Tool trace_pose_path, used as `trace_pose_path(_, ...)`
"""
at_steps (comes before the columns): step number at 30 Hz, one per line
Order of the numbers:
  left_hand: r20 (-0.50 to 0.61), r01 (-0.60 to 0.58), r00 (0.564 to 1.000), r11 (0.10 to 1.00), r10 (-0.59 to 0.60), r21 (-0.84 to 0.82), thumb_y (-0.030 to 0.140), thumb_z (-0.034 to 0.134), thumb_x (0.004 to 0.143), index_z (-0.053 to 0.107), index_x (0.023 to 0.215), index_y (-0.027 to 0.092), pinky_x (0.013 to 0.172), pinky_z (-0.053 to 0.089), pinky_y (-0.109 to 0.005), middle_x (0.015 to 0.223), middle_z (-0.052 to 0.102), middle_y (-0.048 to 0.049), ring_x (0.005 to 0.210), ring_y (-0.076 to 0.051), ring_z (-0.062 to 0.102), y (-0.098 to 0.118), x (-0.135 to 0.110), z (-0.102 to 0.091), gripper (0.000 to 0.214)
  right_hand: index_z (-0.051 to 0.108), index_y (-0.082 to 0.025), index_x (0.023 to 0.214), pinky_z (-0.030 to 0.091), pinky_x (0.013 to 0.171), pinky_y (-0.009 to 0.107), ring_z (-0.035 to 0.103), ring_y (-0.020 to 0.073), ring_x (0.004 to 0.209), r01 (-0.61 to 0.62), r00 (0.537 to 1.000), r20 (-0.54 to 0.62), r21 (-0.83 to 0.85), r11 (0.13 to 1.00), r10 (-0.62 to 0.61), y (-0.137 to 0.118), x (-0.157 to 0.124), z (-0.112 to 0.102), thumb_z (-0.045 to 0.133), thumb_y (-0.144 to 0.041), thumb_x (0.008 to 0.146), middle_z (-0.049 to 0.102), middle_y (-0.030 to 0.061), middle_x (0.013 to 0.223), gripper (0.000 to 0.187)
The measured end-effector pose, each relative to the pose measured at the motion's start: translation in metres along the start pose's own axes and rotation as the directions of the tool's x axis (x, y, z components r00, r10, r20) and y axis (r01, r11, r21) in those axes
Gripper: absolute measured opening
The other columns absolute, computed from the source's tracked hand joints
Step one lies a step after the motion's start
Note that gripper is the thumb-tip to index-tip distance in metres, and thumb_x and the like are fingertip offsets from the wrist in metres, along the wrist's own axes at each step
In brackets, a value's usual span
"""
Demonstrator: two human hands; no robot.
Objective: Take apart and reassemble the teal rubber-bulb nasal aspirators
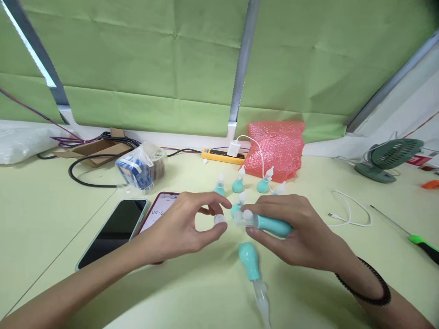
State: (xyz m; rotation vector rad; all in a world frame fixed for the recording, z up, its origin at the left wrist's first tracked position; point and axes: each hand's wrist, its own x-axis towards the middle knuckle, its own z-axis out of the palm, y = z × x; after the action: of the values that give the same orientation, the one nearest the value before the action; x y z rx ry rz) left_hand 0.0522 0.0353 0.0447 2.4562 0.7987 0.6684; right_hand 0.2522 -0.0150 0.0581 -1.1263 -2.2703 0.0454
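Observation:
My left hand (192, 224) pinches a small translucent white cap (220, 219) at the thumb tip, with the index finger raised off it. Level with it on the right, my right hand (291, 224) is closed around a teal bulb aspirator (274, 225). Its clear tube end (244, 218) points left toward the cap; a short gap separates the two. Below my hands, another bulb aspirator (249, 261) lies on the table with its clear nozzle toward me. Several more aspirators stand upright behind, one of them a teal bulb with a clear tip (238, 183).
Two phones lie left, a black-screened one (115, 233) and a red-edged one (161, 203). Behind are a bag of tape rolls (140, 167), a yellow power strip (219, 156) and red bubble wrap (277, 148). A white cable (350, 219), screwdriver (416, 240) and green fan (394, 153) are right.

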Motion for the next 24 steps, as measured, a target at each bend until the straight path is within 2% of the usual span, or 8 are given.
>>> trace_pose_path(2, -0.099, 0.004, 0.995, 0.994, -0.014, -0.108, 0.022, 0.049, 0.078, 0.045, 0.095, 0.023, 0.070, 0.049, -0.021, 0.087, 0.054, 0.0021, 0.077, -0.009, 0.053, 0.010, -0.008, -0.006, 0.017, 0.058, -0.019, 0.090, 0.039, 0.051, 0.024, 0.050, 0.0114, 0.054, 0.028, 1.000, -0.013, 0.013, 1.000, -0.028, -0.005, -0.004, -0.003, 0.056, -0.016, 0.073, 0.059, 0.0000, 0.065, 0.017)
trace_pose_path(4, -0.117, -0.028, 0.993, 0.984, 0.008, -0.173, 0.020, 0.052, 0.077, 0.042, 0.091, 0.023, 0.063, 0.049, -0.016, 0.089, 0.052, 0.0024, 0.076, -0.008, 0.053, 0.018, -0.018, -0.007, 0.017, 0.055, -0.020, 0.094, 0.042, 0.052, 0.025, 0.054, 0.0130, 0.059, 0.056, 0.997, -0.050, 0.001, 0.998, -0.056, -0.011, -0.008, -0.004, 0.056, -0.018, 0.074, 0.061, 0.0010, 0.069, 0.020)
trace_pose_path(7, -0.151, -0.156, 0.981, 0.961, 0.123, -0.229, 0.018, 0.064, 0.070, 0.046, 0.080, 0.021, 0.056, 0.048, -0.014, 0.076, 0.054, 0.0042, 0.065, -0.007, 0.054, 0.025, -0.027, -0.007, 0.020, 0.051, -0.020, 0.102, 0.045, 0.056, 0.026, 0.058, 0.0165, 0.071, 0.116, 0.986, -0.117, -0.047, 0.992, -0.121, -0.019, -0.016, -0.004, 0.056, -0.020, 0.075, 0.062, 0.0032, 0.077, 0.027)
trace_pose_path(10, -0.250, -0.284, 0.942, 0.931, 0.225, -0.230, 0.016, 0.072, 0.060, 0.056, 0.073, 0.017, 0.052, 0.049, -0.013, 0.067, 0.057, 0.0030, 0.057, -0.007, 0.055, 0.028, -0.024, -0.009, 0.021, 0.049, -0.019, 0.105, 0.046, 0.056, 0.027, 0.059, 0.0178, 0.075, 0.157, 0.980, -0.108, -0.109, 0.981, -0.169, -0.022, -0.020, -0.003, 0.055, -0.019, 0.076, 0.062, 0.0042, 0.080, 0.029)
trace_pose_path(14, -0.365, -0.300, 0.910, 0.920, 0.197, -0.251, 0.014, 0.074, 0.055, 0.064, 0.070, 0.015, 0.050, 0.050, -0.013, 0.067, 0.060, -0.0003, 0.052, -0.007, 0.057, 0.031, -0.017, -0.008, 0.018, 0.049, -0.018, 0.104, 0.046, 0.051, 0.029, 0.060, 0.0178, 0.071, 0.170, 0.979, -0.078, -0.207, 0.964, -0.189, -0.023, -0.022, -0.004, 0.052, -0.022, 0.079, 0.062, 0.0048, 0.081, 0.026)
trace_pose_path(16, -0.361, -0.275, 0.917, 0.925, 0.170, -0.263, 0.012, 0.073, 0.057, 0.065, 0.074, 0.018, 0.051, 0.051, -0.013, 0.071, 0.061, 0.0002, 0.055, -0.008, 0.058, 0.032, -0.018, -0.006, 0.019, 0.049, -0.017, 0.106, 0.045, 0.050, 0.029, 0.060, 0.0172, 0.068, 0.160, 0.978, -0.091, -0.253, 0.954, -0.188, -0.024, -0.023, -0.004, 0.052, -0.023, 0.079, 0.063, 0.0047, 0.081, 0.028)
trace_pose_path(20, -0.277, -0.232, 0.945, 0.952, 0.173, -0.199, 0.008, 0.066, 0.064, 0.064, 0.088, 0.028, 0.058, 0.053, -0.015, 0.084, 0.065, 0.0036, 0.067, -0.010, 0.061, 0.029, -0.026, -0.008, 0.031, 0.048, -0.018, 0.106, 0.046, 0.049, 0.030, 0.059, 0.0165, 0.063, 0.122, 0.979, -0.119, -0.310, 0.943, -0.166, -0.032, -0.027, -0.002, 0.051, -0.022, 0.079, 0.064, 0.0041, 0.076, 0.027)
trace_pose_path(24, -0.142, -0.210, 0.973, 0.950, 0.180, -0.232, 0.012, 0.062, 0.070, 0.065, 0.085, 0.028, 0.056, 0.051, -0.014, 0.081, 0.065, 0.0042, 0.064, -0.009, 0.061, 0.026, -0.028, -0.015, 0.022, 0.051, -0.019, 0.102, 0.046, 0.046, 0.031, 0.059, 0.0175, 0.058, 0.043, 0.985, -0.145, -0.310, 0.950, -0.092, -0.037, -0.030, 0.003, 0.048, -0.022, 0.080, 0.063, 0.0040, 0.068, 0.022)
